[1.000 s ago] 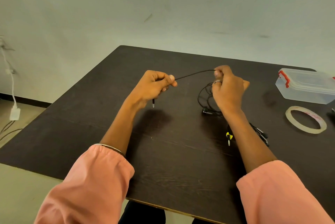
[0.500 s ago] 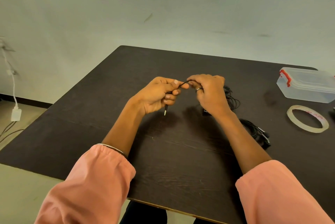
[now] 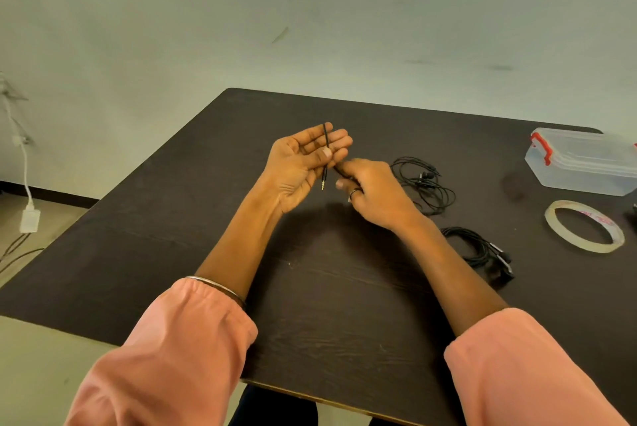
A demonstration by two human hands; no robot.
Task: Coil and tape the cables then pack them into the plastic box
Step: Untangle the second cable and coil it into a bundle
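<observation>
My left hand (image 3: 303, 160) is turned palm up above the dark table (image 3: 206, 236), its fingers nearly straight. Its thumb pins a thin black cable (image 3: 325, 136) against the fingers, and the cable's jack plug (image 3: 323, 182) hangs below. My right hand (image 3: 372, 191) sits just to the right with curled fingers and pinches the same cable. The rest of that cable lies in loose loops (image 3: 425, 184) with earbuds behind my right hand. A clear plastic box (image 3: 582, 160) with a red latch stands at the far right, its lid on.
A second black cable bundle (image 3: 479, 248) lies coiled beside my right forearm. A roll of clear tape (image 3: 584, 231) lies flat in front of the box. A white charger (image 3: 29, 219) and wires hang by the wall on the left.
My hands came together from a stretched-out cable. My left hand then turned palm up and straightened its fingers, with the cable end now lying across them under the thumb.
</observation>
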